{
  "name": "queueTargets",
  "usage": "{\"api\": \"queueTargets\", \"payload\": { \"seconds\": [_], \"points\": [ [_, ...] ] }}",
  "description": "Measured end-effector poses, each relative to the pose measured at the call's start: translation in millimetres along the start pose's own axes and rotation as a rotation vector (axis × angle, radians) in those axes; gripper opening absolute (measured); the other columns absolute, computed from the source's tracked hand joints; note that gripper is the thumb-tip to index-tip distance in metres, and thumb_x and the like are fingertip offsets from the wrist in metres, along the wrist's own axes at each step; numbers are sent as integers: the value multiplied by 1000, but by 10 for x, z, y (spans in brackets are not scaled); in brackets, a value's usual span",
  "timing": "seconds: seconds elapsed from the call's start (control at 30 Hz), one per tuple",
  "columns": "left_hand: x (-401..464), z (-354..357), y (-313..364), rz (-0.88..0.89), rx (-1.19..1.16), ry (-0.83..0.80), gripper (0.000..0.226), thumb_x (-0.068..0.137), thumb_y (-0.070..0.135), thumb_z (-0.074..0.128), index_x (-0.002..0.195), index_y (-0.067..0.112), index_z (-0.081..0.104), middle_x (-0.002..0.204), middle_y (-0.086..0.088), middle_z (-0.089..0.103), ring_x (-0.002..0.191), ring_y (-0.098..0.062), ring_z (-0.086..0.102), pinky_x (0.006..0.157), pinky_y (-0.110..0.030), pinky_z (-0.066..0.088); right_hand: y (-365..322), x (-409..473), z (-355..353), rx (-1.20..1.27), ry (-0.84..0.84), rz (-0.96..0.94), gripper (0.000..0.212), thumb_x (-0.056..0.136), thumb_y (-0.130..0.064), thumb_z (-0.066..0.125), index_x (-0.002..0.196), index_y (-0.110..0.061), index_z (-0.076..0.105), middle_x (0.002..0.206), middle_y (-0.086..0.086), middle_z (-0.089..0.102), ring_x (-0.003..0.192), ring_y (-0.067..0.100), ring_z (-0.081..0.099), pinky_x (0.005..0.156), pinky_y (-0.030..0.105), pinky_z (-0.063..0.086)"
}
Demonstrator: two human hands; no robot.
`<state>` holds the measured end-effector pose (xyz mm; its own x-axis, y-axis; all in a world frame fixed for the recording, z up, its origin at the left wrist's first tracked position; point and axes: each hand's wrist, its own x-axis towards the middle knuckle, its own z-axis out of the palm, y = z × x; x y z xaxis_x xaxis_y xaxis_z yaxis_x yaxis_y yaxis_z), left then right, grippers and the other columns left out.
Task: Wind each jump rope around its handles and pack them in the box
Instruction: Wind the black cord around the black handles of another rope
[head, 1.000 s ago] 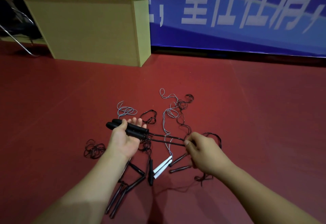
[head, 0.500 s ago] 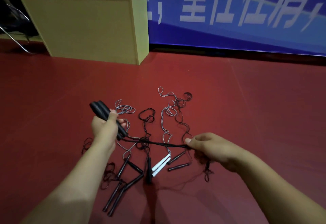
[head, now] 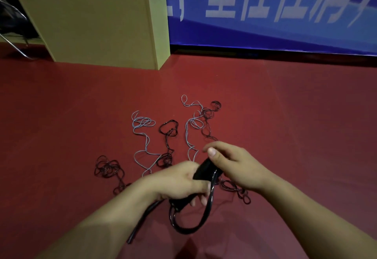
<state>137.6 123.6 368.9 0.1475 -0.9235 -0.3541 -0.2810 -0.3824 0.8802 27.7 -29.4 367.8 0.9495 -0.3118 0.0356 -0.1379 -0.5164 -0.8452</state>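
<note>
Gripping the paired matte black jump-rope handles point(head: 204, 172), my left hand point(head: 179, 181) clamps them. My right hand point(head: 234, 165) pinches their top, its glossy black cord point(head: 191, 229) looping below. Thin grey cords point(head: 142, 124) litter the red floor point(head: 285, 116).

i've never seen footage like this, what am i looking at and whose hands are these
There is no machine here. A person wears a camera on the head, so the single picture looks forward and down at their own two bare hands. The left hand grips a pair of black jump-rope handles held together. The right hand is at their upper end, thumb raised; what its fingers do is hidden. A thick black rope hangs below in a loop. On the red floor lie more loose ropes, some thin grey, some thin black. Behind stand a tan wooden box and a blue banner with white lettering.
</note>
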Motion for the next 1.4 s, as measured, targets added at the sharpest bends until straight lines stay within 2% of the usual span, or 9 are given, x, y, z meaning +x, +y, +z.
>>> {"api": "queueTargets", "payload": {
  "seconds": [0.2,0.37,0.63,0.8,0.87,0.93,1.07,1.23,1.4],
  "points": [
    [38,-1,34,5,-220,109,8,96,1,52,99,5,58,78,-9,65,53,-6,62,48,-20,48,46,79,30,-198,103,-27,34,91,-55,54,83,-23,64,67,-4,64,58,2,53,61,27,45],
    [21,-42,-120,-140,-410,46,15,99,25,56,99,10,57,82,-7,68,76,-21,69,57,-27,56,95,102,-66,-163,165,35,33,90,-55,55,83,-23,64,68,-6,65,63,6,59,63,26,46],
    [-6,-125,-296,-103,-94,90,13,101,19,53,88,18,57,73,-2,62,68,-18,67,63,-27,55,122,46,-408,-48,-37,260,72,75,-78,43,85,-11,67,58,-3,54,53,14,43,48,24,32],
    [-122,-321,-369,-149,20,141,10,100,18,53,92,12,56,73,-4,60,59,-17,63,55,-30,58,294,-68,-769,210,-189,300,32,77,-31,76,93,-6,66,61,-5,50,54,9,40,51,23,32],
    [-150,-358,-382,-160,64,139,10,100,19,54,96,11,58,72,-1,60,57,-16,61,52,-30,57,361,-75,-767,99,-210,301,16,79,-17,79,90,-11,70,64,-3,55,61,11,46,57,25,38],
    [-159,-356,-379,-158,56,122,11,100,21,55,94,13,58,70,1,61,56,-17,60,52,-30,56,418,-56,-758,-66,-136,318,14,80,-24,79,82,-13,71,64,-2,55,62,12,47,60,27,39],
    [-148,-255,-298,-92,-22,111,21,100,28,54,86,12,55,72,-3,63,55,-17,60,49,-27,53,422,-18,-756,-443,94,338,49,76,-57,72,62,-12,57,52,-4,43,48,12,39,49,24,32],
    [-162,-155,-229,-108,-31,116,26,99,34,53,85,12,53,68,-4,64,47,-13,58,44,-24,49,272,-55,-794,94,19,356,50,77,-50,72,60,-16,38,53,-1,29,49,15,28,49,25,28],
    [-172,-118,-240,-128,-46,104,27,100,36,51,87,13,54,67,-2,64,47,-12,59,45,-25,49,329,-113,-914,342,-94,359,36,79,-35,69,58,-16,46,57,-1,22,51,14,17,50,26,19]
  ]
}}
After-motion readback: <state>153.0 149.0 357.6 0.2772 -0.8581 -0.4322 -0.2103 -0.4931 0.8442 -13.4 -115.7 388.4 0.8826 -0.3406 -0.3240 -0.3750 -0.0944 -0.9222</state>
